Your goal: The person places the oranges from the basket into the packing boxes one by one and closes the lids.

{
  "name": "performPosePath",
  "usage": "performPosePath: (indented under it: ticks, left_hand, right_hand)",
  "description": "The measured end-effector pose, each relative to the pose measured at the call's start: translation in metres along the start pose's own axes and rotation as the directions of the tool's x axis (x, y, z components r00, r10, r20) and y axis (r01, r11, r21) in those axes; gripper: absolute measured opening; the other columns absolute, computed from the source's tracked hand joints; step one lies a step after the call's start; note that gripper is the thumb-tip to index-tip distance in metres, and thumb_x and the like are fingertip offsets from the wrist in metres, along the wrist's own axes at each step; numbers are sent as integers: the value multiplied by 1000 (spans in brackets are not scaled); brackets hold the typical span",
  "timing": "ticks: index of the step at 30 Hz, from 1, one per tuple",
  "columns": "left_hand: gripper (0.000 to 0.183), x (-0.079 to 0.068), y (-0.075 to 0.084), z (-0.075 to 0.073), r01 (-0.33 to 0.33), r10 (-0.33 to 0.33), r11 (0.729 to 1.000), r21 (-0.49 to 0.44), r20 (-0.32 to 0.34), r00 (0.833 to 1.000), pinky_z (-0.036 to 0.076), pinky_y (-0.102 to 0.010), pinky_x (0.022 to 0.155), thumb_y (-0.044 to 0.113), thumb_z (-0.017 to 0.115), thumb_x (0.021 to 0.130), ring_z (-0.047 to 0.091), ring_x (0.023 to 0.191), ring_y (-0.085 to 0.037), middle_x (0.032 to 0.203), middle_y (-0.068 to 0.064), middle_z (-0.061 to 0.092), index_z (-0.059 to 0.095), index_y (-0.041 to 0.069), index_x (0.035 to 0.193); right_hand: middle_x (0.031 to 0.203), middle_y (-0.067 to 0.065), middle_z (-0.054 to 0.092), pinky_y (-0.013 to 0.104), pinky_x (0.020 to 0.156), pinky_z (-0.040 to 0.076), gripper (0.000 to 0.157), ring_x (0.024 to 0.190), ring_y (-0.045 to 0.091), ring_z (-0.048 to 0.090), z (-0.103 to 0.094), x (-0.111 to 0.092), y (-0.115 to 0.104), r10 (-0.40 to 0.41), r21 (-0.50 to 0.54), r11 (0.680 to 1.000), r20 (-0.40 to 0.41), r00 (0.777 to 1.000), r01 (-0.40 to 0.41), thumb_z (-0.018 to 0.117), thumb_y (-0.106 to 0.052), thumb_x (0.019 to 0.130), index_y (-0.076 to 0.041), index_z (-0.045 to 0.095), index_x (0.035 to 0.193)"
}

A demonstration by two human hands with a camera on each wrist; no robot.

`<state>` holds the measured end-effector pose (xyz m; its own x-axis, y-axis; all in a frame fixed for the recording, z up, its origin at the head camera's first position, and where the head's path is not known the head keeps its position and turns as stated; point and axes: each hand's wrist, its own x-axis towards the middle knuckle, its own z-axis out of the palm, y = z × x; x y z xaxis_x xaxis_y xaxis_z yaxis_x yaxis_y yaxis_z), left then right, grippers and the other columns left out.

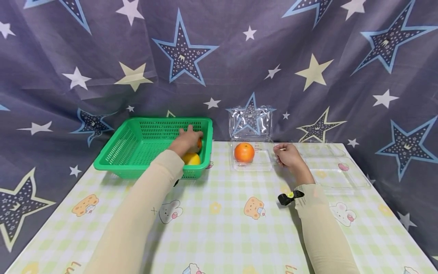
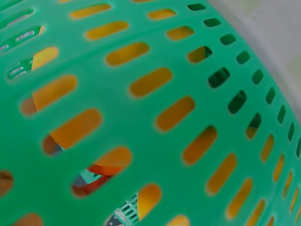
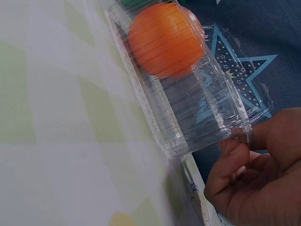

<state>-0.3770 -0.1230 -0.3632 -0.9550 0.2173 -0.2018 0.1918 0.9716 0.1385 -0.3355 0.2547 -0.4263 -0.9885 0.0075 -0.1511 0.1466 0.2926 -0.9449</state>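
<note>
In the green basket my left hand grips an orange near the right wall; the fingers cover most of it. Just below that hand lies a yellow fruit, perhaps a lemon. The left wrist view is filled by the slotted basket wall, with yellow showing through the slots. A clear plastic clamshell box stands with its lid raised, holding an orange in its left half. My right hand pinches the box's right rim between thumb and fingers.
To the right, another clear plastic box lies open on the checked tablecloth. A dark curtain with stars hangs directly behind the table's back edge.
</note>
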Motion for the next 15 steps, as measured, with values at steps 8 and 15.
performPosePath:
  ticks: [8,15]
  left_hand:
    - [58,-5,3,-6,-27,30,999,27,-90,996,42,-66,99,22,66,95,25,132,-57,153,-27,21,48,20,150]
    - [57,-12,9,-16,-52,61,997,62,-144,988,41,-64,93,32,69,94,28,125,-53,147,-26,26,49,21,147]
  right_hand:
    - [80,8,52,25,50,39,32,56,10,44,0,-1,-1,-1,3,1000,-4,1000,1,47,-17,109,8,48,130]
    - [81,8,52,25,50,39,33,58,10,44,1,-2,-1,1,5,1000,-4,1000,-1,47,-16,109,8,47,131]
